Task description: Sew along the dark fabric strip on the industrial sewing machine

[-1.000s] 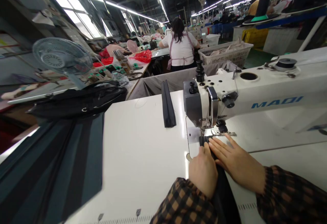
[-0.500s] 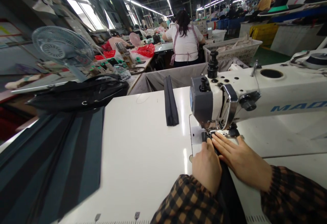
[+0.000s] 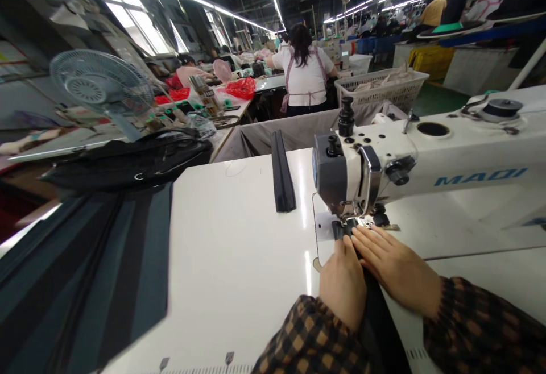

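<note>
Under the needle end of a white sewing machine (image 3: 409,163) lies a long black fabric strip (image 3: 381,328), which runs down toward me. My left hand (image 3: 343,283) is closed on the strip's left side just before the presser foot, its fingertips pinching the cloth. Flat on the right side of the same strip rests my right hand (image 3: 396,269), fingers stretched toward the foot. Both hands nearly touch at the fingertips. The needle point is hard to make out. A separate short black zipper-like strip (image 3: 283,175) lies on the white table, left of the machine head.
Large dark panels (image 3: 85,271) cover the table's left side, with a black bag-like piece (image 3: 128,161) behind them. A fan (image 3: 100,84) stands at back left. Ahead, a person (image 3: 305,73) sits facing away, near a white basket (image 3: 384,87). A printed ruler (image 3: 230,365) edges the table.
The view has shifted slightly, so the machine appears a little further left. Both hands keep about the same place by the presser foot, still on the black strip.
</note>
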`<state>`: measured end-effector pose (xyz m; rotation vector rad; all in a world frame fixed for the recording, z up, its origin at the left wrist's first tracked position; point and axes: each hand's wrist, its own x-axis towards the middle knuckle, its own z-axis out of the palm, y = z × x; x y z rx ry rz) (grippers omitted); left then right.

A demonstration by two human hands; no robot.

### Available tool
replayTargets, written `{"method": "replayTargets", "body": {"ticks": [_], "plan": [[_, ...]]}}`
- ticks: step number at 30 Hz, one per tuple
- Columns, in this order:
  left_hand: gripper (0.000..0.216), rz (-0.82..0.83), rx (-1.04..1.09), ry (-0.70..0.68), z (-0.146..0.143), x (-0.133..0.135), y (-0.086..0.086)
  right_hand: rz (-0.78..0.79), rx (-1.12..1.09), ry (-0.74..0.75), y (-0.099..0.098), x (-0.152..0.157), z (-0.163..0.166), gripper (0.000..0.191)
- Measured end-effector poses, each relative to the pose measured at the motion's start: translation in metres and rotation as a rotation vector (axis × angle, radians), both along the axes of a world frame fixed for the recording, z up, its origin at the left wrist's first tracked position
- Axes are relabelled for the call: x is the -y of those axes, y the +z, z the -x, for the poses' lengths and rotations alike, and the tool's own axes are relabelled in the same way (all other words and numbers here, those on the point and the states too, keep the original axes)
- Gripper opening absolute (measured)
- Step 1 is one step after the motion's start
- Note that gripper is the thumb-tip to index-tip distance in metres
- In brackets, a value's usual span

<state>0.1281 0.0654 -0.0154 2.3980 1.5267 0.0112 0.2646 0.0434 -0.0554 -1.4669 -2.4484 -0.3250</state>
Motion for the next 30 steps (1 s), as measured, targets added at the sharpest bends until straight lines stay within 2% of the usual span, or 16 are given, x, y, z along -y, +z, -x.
{"method": "replayTargets", "body": {"ticks": [5,11,15,19,22,24,26,28,30], "plan": [[0.048,0.004,-0.046,0.005,0.004,0.017,-0.003,-0.028,-0.004,-0.007,-0.003,0.021,0.005,0.042],[0.048,-0.020,-0.027,-0.013,-0.003,0.001,0.000,-0.040,-0.078,-0.028,-0.001,0.006,0.006,0.037],[0.039,-0.025,0.015,-0.008,-0.003,-0.012,0.001,-0.057,-0.107,-0.079,0.000,-0.003,0.008,0.033],[0.036,-0.019,0.090,0.045,0.004,-0.008,0.002,-0.058,-0.119,-0.136,-0.003,0.011,0.018,0.033],[0.038,0.048,0.184,0.080,0.017,0.025,0.000,-0.064,-0.144,-0.219,-0.006,0.047,0.033,0.035],[0.039,0.096,0.318,0.117,0.030,0.063,-0.005,-0.076,-0.174,-0.215,-0.009,0.082,0.045,0.040],[0.036,0.129,0.480,0.223,0.043,0.104,-0.014,-0.090,-0.256,-0.171,-0.015,0.121,0.055,0.047],[0.030,0.196,0.615,0.366,0.053,0.140,-0.022,-0.069,-0.432,-0.235,-0.025,0.159,0.064,0.052],[0.021,0.250,0.764,0.451,0.058,0.165,-0.028,0.002,-0.683,-0.386,-0.039,0.191,0.069,0.053]]}}
